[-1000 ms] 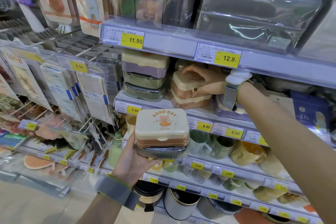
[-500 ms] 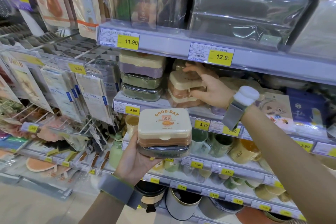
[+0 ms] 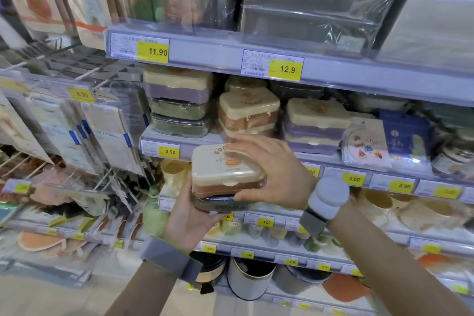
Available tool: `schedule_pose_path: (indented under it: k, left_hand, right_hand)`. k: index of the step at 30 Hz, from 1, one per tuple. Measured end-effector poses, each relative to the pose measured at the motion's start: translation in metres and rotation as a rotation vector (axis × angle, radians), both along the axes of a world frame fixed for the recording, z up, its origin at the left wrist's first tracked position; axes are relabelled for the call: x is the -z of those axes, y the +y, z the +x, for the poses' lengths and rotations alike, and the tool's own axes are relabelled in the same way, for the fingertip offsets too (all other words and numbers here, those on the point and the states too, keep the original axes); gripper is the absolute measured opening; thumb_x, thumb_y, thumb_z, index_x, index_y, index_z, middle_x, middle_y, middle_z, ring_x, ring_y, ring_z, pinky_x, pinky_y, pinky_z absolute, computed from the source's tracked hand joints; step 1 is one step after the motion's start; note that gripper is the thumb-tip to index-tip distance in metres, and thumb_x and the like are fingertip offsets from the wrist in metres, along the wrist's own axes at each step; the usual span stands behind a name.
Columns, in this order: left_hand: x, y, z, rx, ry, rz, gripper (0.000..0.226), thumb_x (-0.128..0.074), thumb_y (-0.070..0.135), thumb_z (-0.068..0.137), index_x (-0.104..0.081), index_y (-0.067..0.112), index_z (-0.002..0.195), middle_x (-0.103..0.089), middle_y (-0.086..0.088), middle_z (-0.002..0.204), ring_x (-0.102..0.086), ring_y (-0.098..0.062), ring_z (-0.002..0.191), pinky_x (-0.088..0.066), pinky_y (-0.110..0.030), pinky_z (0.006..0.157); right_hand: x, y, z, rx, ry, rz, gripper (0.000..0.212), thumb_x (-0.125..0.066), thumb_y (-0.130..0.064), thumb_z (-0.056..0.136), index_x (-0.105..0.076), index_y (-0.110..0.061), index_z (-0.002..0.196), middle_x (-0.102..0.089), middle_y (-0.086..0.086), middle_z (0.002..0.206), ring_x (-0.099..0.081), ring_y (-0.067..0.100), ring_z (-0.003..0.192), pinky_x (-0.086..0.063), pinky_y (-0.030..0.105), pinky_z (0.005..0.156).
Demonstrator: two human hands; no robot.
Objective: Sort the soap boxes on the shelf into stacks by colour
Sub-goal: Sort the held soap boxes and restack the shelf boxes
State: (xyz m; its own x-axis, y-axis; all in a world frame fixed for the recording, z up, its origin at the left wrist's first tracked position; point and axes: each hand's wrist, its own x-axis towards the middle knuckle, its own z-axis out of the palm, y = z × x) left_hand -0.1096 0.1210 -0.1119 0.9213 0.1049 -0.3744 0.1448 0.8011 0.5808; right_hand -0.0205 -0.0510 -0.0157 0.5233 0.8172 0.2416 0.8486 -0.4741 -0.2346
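Shop shelving fills the scene, grey rails (image 3: pixel 230 55) carrying yellow price tags reading 11.90, 12.9, 3.90 and 3.00. Held out in front of the middle shelf is an orange soap box (image 3: pixel 225 174) with a cream lid printed "GOO…", the rest of the wording covered; it sits on top of a dark green soap box (image 3: pixel 218 204). The left hand (image 3: pixel 188 220) cups this pair from below, fingers curled up round the near left side. The right hand (image 3: pixel 269 172) lies over the lid's right end, fingers spread, thumb pressed against the near right corner. Behind on the shelf: to the left, a purple box over two green ones (image 3: pixel 179 102); centre, an orange stack (image 3: pixel 247 113); right, a purple stack (image 3: pixel 316 123). Both wrists wear grey bands.
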Motion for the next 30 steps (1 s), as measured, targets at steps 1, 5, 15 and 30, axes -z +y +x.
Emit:
schedule_pose_path:
  k: [1, 5, 15, 30]
  left_hand:
    - [0.001, -0.002, 0.001, 0.001, -0.001, -0.009, 0.054, -0.039, 0.051, 0.101, -0.060, 0.013, 0.132, -0.071, -0.015, 0.123, -0.069, -0.032, 0.106, -0.062, -0.042, 0.071]
    - [0.004, -0.007, 0.005, 0.016, 0.000, -0.029, 0.053, -0.039, 0.050, 0.101, -0.057, 0.014, 0.136, -0.067, -0.015, 0.130, -0.062, -0.034, 0.120, -0.060, -0.046, 0.082]
    - [0.006, -0.018, 0.011, 0.028, -0.042, -0.015, 0.058, -0.041, 0.055, 0.099, -0.059, 0.014, 0.134, -0.067, -0.016, 0.129, -0.060, -0.034, 0.124, -0.058, -0.048, 0.087]
    - [0.010, -0.002, 0.012, -0.004, -0.037, 0.016, 0.057, -0.042, 0.057, 0.096, -0.059, 0.019, 0.135, -0.066, -0.013, 0.133, -0.060, -0.033, 0.124, -0.059, -0.048, 0.084]
  right_hand:
    - [0.002, 0.000, -0.003, 0.009, -0.015, -0.023, 0.082, -0.064, -0.068, 0.071, -0.033, -0.040, 0.142, -0.028, -0.012, 0.154, -0.025, 0.012, 0.141, -0.021, 0.041, 0.113]
    - [0.009, 0.001, -0.011, 0.059, -0.062, -0.134, 0.082, -0.061, -0.065, 0.077, -0.022, -0.043, 0.146, -0.016, -0.014, 0.159, -0.015, 0.015, 0.145, -0.015, 0.043, 0.115]
    - [0.020, -0.001, -0.016, 0.147, -0.010, -0.061, 0.067, -0.056, -0.054, 0.087, -0.025, -0.044, 0.146, -0.020, -0.013, 0.159, -0.012, 0.014, 0.149, -0.029, 0.037, 0.113]
    - [0.015, -0.006, 0.015, 0.081, -0.264, 0.235, 0.062, -0.054, -0.051, 0.084, -0.045, -0.027, 0.141, -0.043, 0.002, 0.150, -0.035, 0.028, 0.141, -0.039, 0.046, 0.110]
